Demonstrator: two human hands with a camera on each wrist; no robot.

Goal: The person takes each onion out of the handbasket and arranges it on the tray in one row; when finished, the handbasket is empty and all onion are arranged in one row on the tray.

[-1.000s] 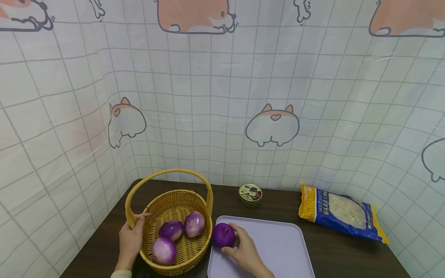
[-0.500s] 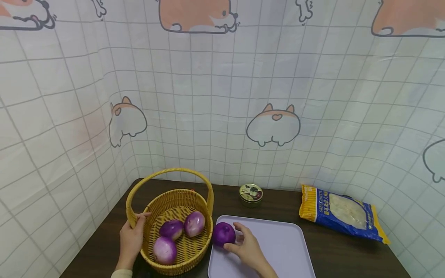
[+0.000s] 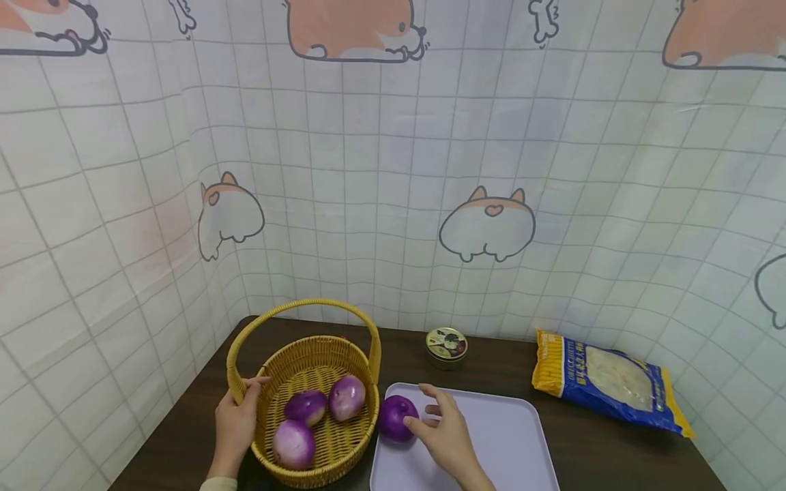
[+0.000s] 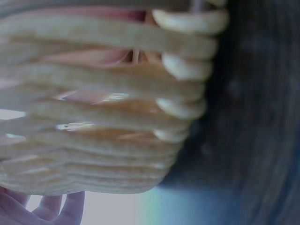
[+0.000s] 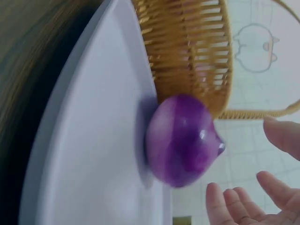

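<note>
My left hand [image 3: 236, 416] holds the yellow wicker basket [image 3: 334, 470] at its left rim, by the foot of the arched handle. Inside the basket lie a whitish-purple onion [image 3: 293, 444] and two more purple onions. Weave fills most of the left wrist view, with the hand's fingers [image 4: 70, 208] at the lower left. A darker purple onion [image 3: 398, 419] rests on the pale lilac tray [image 3: 491, 436], close beside the basket. My right hand [image 3: 447, 433] hovers just right of it, fingers apart and holding nothing. The right wrist view shows a gap between this hand and the onion [image 5: 180, 140].
A round tin [image 3: 446, 346] stands behind the tray on the dark wooden table [image 3: 393, 341]. To the right lies a blue and yellow pasta bag [image 3: 614, 382]. A white checked curtain [image 3: 368, 239] with cartoon dogs hangs around the back and sides.
My right hand has let go of the onion on the tray and drawn slightly right, its fingers spreading. The left hand stays on the basket. The head view has shifted a little.
</note>
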